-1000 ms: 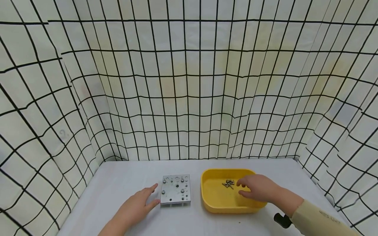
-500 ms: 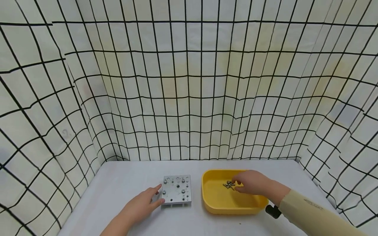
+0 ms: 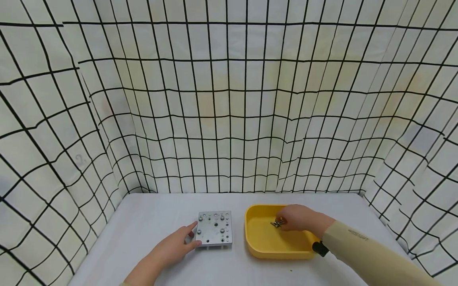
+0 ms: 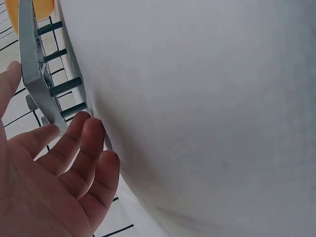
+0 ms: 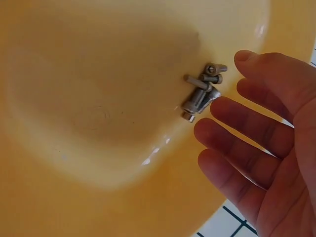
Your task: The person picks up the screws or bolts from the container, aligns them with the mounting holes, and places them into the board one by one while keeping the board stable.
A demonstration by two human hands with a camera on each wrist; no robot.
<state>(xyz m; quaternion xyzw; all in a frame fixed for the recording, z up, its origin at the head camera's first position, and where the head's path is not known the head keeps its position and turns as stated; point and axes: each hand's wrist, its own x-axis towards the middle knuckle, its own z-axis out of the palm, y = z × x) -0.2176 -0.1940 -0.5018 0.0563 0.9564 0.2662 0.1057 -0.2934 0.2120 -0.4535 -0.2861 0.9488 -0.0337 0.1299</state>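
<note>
A square silver metal plate (image 3: 214, 228) with holes and several bolts stands on the table, raised on threaded bolt ends (image 4: 65, 86) that stick out beneath it. My left hand (image 3: 175, 246) is at its left side, thumb and index finger touching the edge. The other fingers (image 4: 94, 143) hang loosely bent beside the bolt ends. In the yellow tray (image 3: 266, 254) lies a small pile of socket head screws (image 3: 276, 224). My right hand (image 3: 297, 217) reaches into the tray over them. In the right wrist view its fingers are spread beside the screws (image 5: 202, 91), holding none.
A white cloth covers the table (image 3: 161, 206). White walls with a black grid (image 3: 236, 131) surround it at the back and sides. A black device (image 3: 320, 248) sits at my right wrist, near the tray's front right corner.
My right hand has moved left and down in the tray to the screws. My left hand has shifted slightly right until its fingers touch the plate.
</note>
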